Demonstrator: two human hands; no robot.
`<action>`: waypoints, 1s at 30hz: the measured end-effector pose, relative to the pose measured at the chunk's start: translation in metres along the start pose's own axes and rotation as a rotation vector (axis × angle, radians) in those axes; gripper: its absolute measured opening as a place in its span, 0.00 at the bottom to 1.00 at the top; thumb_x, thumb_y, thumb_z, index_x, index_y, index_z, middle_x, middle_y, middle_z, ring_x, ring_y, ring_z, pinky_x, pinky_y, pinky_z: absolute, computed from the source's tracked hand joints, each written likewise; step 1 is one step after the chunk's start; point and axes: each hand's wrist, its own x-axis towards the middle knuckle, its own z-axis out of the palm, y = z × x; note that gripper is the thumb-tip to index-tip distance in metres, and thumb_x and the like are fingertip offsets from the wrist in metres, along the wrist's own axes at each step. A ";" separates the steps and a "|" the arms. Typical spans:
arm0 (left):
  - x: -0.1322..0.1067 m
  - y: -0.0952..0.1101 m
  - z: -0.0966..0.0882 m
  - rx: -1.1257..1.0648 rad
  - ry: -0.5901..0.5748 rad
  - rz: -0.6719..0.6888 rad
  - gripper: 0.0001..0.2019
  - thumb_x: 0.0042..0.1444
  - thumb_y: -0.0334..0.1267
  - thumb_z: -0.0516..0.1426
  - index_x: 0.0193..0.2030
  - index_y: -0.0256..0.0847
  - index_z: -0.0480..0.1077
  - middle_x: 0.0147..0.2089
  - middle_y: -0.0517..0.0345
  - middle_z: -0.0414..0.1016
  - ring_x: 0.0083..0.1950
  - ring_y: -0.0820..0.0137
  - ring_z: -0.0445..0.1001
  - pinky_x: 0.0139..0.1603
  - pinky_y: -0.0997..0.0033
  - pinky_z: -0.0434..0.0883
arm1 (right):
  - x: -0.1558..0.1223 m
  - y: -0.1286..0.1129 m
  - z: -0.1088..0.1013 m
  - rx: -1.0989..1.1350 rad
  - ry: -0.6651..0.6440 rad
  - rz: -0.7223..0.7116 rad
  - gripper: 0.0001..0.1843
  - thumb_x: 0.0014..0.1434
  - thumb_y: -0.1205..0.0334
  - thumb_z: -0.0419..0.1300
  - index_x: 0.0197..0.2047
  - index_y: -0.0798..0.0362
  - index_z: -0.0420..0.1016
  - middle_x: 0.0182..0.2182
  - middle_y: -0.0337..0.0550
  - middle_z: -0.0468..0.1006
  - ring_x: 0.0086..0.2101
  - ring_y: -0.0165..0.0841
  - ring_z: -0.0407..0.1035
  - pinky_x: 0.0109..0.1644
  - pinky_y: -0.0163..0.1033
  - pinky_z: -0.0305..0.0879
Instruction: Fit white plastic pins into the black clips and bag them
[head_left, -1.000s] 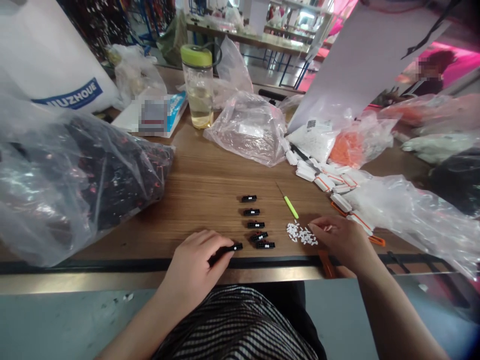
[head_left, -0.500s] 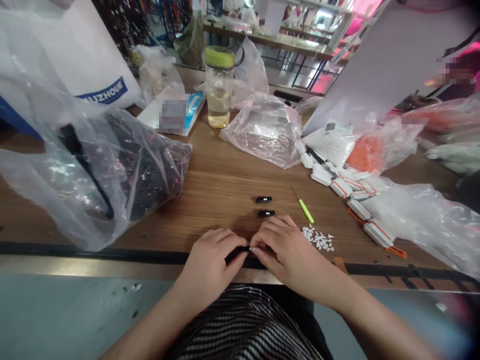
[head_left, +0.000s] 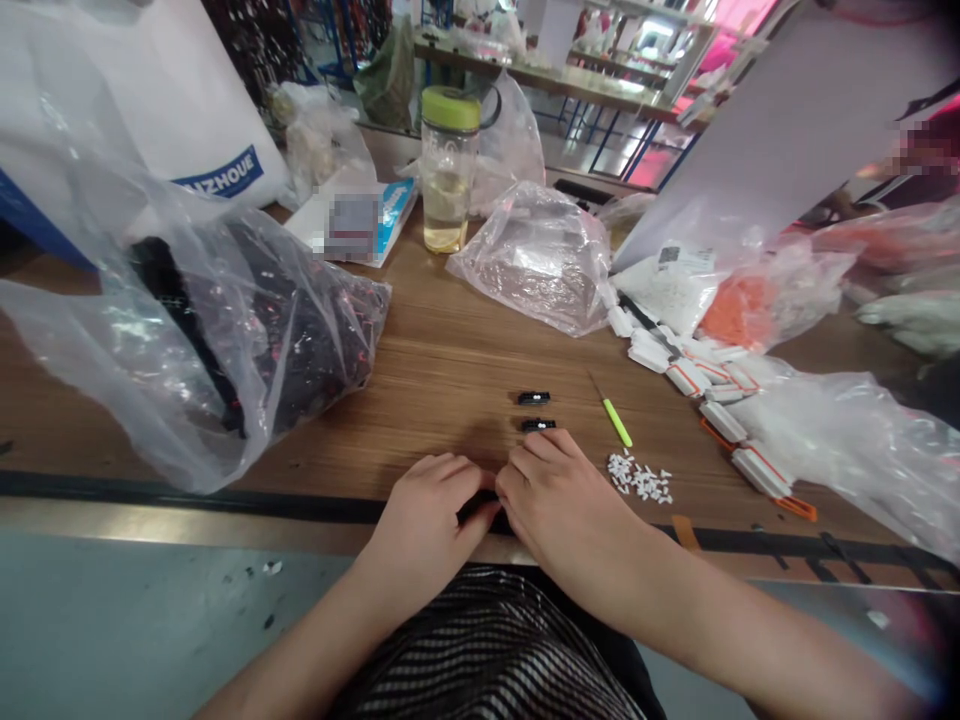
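Observation:
At the table's front edge, my left hand (head_left: pixel 431 515) is closed in a pinch on a small black part (head_left: pixel 488 495), mostly hidden by the fingers. My right hand (head_left: pixel 551 495) meets it there, its fingers curled and closed over the part's right end; what they grip is hidden. Two similar black pieces (head_left: pixel 534 398) with white marks lie just beyond my right hand, one behind the other. To the right of that hand are a loose pile of tiny white pieces (head_left: pixel 637 477) and a thin pointed tool with a yellow-green handle (head_left: pixel 618 423).
A clear bag of dark items (head_left: pixel 300 330) fills the left. Behind stand a green-lidded bottle (head_left: pixel 448 170) and a crumpled clear bag (head_left: pixel 544 260). White cases with orange edging (head_left: pixel 759 468) line the right, beside bags of white and orange pieces (head_left: pixel 739 308).
My right hand has rolled forward over the black part, so its fingertips and the part's end are now covered. The left hand keeps its pinch. The whole view has shifted slightly.

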 end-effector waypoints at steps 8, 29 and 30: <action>-0.001 -0.002 0.002 -0.024 0.023 0.004 0.02 0.59 0.32 0.60 0.39 0.42 0.73 0.39 0.59 0.78 0.42 0.63 0.74 0.46 0.58 0.70 | -0.013 0.007 -0.008 0.270 0.087 0.058 0.09 0.67 0.65 0.56 0.38 0.52 0.79 0.31 0.40 0.78 0.36 0.36 0.65 0.46 0.44 0.53; 0.002 -0.003 0.002 0.015 0.070 0.006 0.04 0.61 0.34 0.59 0.42 0.43 0.75 0.34 0.59 0.75 0.35 0.67 0.73 0.39 0.64 0.70 | -0.056 0.143 0.002 -0.010 0.006 0.199 0.19 0.63 0.72 0.52 0.48 0.50 0.81 0.38 0.46 0.80 0.36 0.36 0.72 0.44 0.43 0.58; 0.002 -0.003 0.002 0.021 0.074 0.005 0.04 0.61 0.34 0.59 0.42 0.44 0.75 0.34 0.59 0.75 0.35 0.67 0.72 0.38 0.65 0.70 | -0.058 0.151 0.005 -0.034 -0.038 0.141 0.20 0.63 0.72 0.52 0.49 0.49 0.81 0.37 0.45 0.79 0.35 0.35 0.71 0.43 0.43 0.57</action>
